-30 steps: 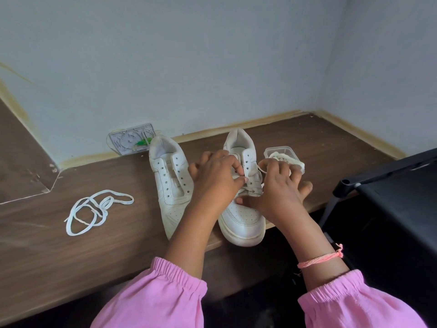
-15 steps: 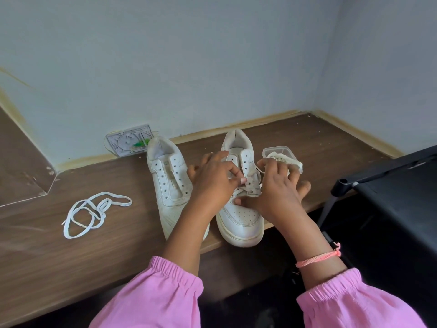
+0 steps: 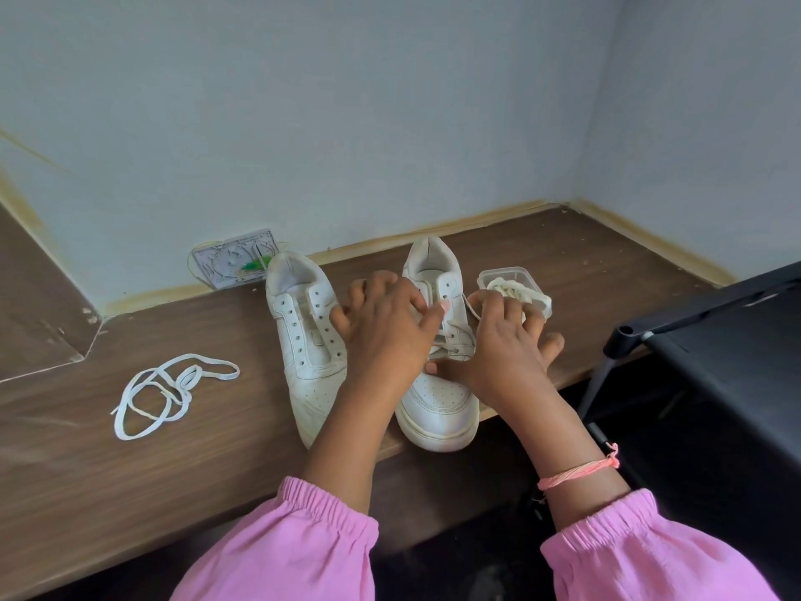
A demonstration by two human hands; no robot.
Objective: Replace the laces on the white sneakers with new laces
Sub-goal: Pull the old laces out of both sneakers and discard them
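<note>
Two white sneakers stand side by side on the brown table (image 3: 130,479), toes toward me. The left sneaker (image 3: 303,340) has bare eyelets and no lace. On the right sneaker (image 3: 437,396) a lace (image 3: 453,329) crosses the lower eyelets. My left hand (image 3: 385,327) rests over its tongue, fingers pinched on the lace. Beside the shoe's right flank, my right hand (image 3: 507,344) grips the lace's other strand, thumb pressed against the toe box. A loose white lace (image 3: 169,392) lies coiled on the table to the left.
A small clear plastic box (image 3: 516,284) holding a coiled lace sits just behind my right hand. A flat white packet (image 3: 234,262) leans against the wall behind the left sneaker. A black chair (image 3: 719,340) stands at the right, beside the table's edge.
Both hands stay on the right sneaker's lace. My left fingers have shifted slightly along the eyelets and my right fingers have spread a little.
</note>
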